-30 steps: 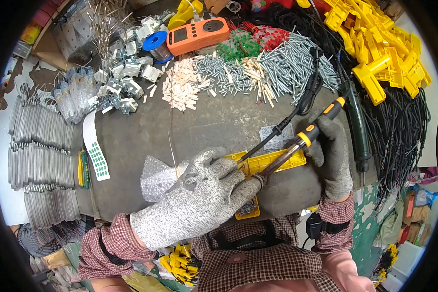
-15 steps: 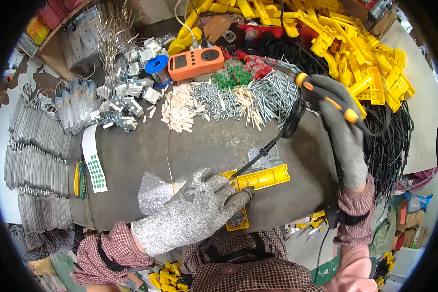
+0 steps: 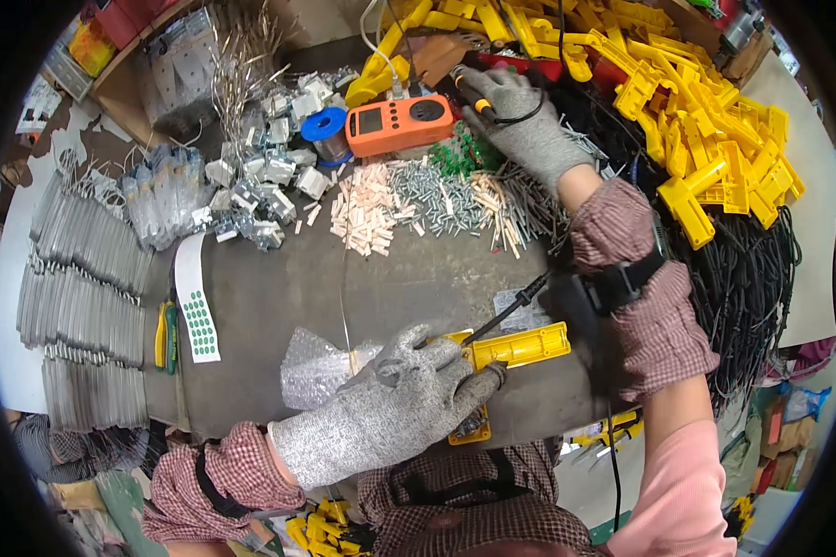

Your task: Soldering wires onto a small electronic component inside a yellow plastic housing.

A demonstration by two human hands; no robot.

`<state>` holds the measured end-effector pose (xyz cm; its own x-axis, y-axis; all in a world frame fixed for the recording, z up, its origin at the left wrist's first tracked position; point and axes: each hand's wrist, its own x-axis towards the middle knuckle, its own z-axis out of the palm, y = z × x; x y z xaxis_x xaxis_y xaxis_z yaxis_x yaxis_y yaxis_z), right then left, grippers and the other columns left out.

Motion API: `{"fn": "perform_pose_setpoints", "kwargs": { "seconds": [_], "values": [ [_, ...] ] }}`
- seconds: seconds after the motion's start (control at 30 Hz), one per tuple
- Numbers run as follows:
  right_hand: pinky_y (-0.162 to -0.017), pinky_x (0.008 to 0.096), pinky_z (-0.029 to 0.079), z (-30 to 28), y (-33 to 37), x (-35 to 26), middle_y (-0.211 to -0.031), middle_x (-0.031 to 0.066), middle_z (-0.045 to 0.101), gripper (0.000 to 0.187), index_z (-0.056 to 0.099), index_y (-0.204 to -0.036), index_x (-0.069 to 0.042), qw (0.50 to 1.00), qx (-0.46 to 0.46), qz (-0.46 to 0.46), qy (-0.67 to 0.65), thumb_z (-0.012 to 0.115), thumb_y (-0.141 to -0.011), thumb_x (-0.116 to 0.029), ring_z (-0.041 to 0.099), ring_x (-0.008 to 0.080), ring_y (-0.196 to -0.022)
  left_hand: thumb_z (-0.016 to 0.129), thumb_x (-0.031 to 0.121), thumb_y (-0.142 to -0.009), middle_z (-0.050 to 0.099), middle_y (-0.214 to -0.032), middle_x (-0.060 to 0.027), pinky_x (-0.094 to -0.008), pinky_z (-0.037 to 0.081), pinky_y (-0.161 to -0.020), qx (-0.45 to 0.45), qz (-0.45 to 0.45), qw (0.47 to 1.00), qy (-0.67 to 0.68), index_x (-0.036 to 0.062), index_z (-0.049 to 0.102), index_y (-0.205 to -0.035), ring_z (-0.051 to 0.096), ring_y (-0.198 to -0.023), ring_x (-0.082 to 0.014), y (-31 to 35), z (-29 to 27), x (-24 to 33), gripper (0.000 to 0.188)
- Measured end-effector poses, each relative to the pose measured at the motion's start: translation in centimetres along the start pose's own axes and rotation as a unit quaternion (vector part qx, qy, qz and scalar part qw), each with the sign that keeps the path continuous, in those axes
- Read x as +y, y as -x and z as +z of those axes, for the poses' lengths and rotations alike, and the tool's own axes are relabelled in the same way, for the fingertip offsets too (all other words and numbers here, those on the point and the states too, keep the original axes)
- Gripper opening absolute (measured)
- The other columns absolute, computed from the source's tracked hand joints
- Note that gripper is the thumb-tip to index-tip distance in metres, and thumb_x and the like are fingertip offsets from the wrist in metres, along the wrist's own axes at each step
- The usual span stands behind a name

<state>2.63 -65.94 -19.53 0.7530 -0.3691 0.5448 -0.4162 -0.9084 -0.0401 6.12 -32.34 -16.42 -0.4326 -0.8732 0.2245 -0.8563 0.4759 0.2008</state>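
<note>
Left hand in a speckled grey knit glove (image 3: pixel 390 395): narrow, thumb and fingers gathered on the L-shaped yellow plastic housing (image 3: pixel 536 346), gripping it against the dark worktop (image 3: pixel 260 297), near side; exact fingertip contact hidden. Black cable (image 3: pixel 524 295) slants from the housing toward the right forearm. Clear bubble-wrap piece (image 3: pixel 308 373) just left of that glove.

Right hand in a plain grey glove (image 3: pixel 520 116): stretched to the far side, curled around a black-and-orange tool handle (image 3: pixel 482 105); tool's tip not discernible. Orange box-shaped meter (image 3: pixel 399 127) just left of it; silvery metal screws (image 3: pixel 437 201) nearer.
</note>
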Motion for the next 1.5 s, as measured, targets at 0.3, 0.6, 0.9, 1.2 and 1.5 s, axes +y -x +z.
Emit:
{"fn": "perform_pose_setpoints", "kwargs": {
  "seconds": [0.3,0.6,0.9,1.2,1.5],
  "values": [
    [-0.089,0.0462,0.050,-14.0,11.7,-7.5,-0.110,0.0215,0.063,0.024,0.059,-0.111,0.002,0.978,-0.095,0.010,-0.184,0.059,-0.094,-0.016,0.062,0.0386,-0.106,0.065,0.015,-0.082,0.066,-0.090,-0.0042,-0.0490,0.047,-0.099,-0.001,-0.031,0.999,0.040,0.0076,0.067,-0.123,0.064,-0.089,-0.0238,1.0,0.4,-0.4,0.042],
    [-0.076,0.0360,0.055,-11.7,24.8,-13.6,-0.103,0.0121,0.066,0.023,0.066,-0.108,-0.009,0.791,-0.100,0.127,-0.590,0.070,-0.085,-0.008,0.068,0.0253,-0.089,0.074,0.019,-0.076,0.067,-0.092,-0.0058,-0.0513,0.043,-0.102,-0.047,-0.018,0.998,0.024,0.0094,0.068,-0.121,0.063,-0.094,-0.0250,-0.2,0.0,-0.1,0.045],
    [-0.084,0.0435,0.051,-11.1,24.7,-14.2,-0.104,0.0098,0.063,0.027,0.064,-0.102,-0.012,0.842,-0.181,0.061,-0.504,0.078,-0.079,-0.009,0.065,0.0332,-0.097,0.062,0.015,-0.085,0.069,-0.100,-0.0083,-0.0485,0.045,-0.104,-0.104,-0.038,0.994,0.018,0.0093,0.067,-0.121,0.065,-0.102,-0.0244,-0.9,-1.2,0.2,0.037],
    [-0.071,0.0371,0.053,-11.3,24.6,-13.9,-0.099,0.0083,0.062,0.023,0.064,-0.099,-0.011,0.826,-0.209,0.075,-0.519,0.078,-0.081,-0.006,0.067,0.0275,-0.088,0.062,0.015,-0.085,0.068,-0.091,-0.0053,-0.0480,0.046,-0.102,-0.080,-0.030,0.996,0.007,0.0098,0.067,-0.120,0.065,-0.097,-0.0225,-1.2,-1.2,0.3,0.036],
    [-0.074,0.0360,0.055,-11.4,24.3,-13.7,-0.100,0.0093,0.062,0.024,0.064,-0.101,-0.009,0.806,-0.205,0.061,-0.552,0.078,-0.082,-0.005,0.068,0.0269,-0.091,0.063,0.015,-0.083,0.067,-0.091,-0.0059,-0.0483,0.047,-0.100,-0.092,-0.026,0.995,0.002,0.0096,0.066,-0.119,0.065,-0.096,-0.0233,-1.3,-1.3,0.3,0.036]
  ]
}}
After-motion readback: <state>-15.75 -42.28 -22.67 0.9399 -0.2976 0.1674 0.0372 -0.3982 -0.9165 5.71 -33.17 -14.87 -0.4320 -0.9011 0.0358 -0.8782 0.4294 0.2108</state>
